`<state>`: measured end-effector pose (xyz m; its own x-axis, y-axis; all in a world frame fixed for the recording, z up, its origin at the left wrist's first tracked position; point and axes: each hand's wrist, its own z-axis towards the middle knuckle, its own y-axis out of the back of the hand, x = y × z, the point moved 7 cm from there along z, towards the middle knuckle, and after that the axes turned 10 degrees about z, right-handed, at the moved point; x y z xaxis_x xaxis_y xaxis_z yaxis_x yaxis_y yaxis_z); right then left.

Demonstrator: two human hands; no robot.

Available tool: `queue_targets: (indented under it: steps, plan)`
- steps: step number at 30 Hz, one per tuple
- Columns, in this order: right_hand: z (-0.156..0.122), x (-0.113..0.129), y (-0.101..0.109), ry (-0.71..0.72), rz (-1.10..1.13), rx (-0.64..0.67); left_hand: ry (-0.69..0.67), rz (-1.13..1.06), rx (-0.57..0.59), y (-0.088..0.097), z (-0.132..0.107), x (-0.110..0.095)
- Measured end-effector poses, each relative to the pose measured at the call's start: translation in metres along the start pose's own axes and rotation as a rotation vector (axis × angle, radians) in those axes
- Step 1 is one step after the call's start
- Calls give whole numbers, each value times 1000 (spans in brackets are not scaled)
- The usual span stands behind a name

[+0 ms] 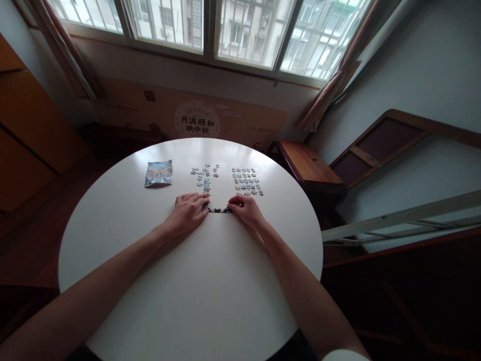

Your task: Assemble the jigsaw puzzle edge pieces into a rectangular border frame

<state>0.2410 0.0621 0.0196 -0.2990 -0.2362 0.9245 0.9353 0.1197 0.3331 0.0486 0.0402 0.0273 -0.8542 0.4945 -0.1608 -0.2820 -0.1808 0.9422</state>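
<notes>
Joined jigsaw pieces form an L-shaped strip (pixel 218 210) on the white table, with one column running up its left side and a row along the bottom. My left hand (pixel 190 208) lies flat with fingers stretched out, its fingertips resting on the corner and left column. At the row's right end, my right hand (pixel 244 206) pinches a small jigsaw piece (pixel 229 207), mostly hidden by the fingers. Whether that piece is locked into the row I cannot tell.
Loose jigsaw pieces (pixel 200 172) lie scattered beyond my left hand. More pieces (pixel 246 181) are laid out in rows beyond my right hand. A colourful picture sheet or packet (pixel 159 173) rests at the left of the round white table (pixel 180 301). A wooden bench (pixel 308 160) stands behind right.
</notes>
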Motion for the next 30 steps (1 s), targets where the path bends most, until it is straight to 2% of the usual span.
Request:
queue_targets:
  steps: [11, 20, 30]
  plan:
    - [0, 3, 1, 77, -133, -41, -12, 6, -14, -1, 0, 0]
    - [-2, 2, -3, 74, -173, -51, -10, 14, -15, -1, -1, 1]
    - [-2, 14, 9, 97, -195, -44, -14, 19, -15, -3, -1, 3]
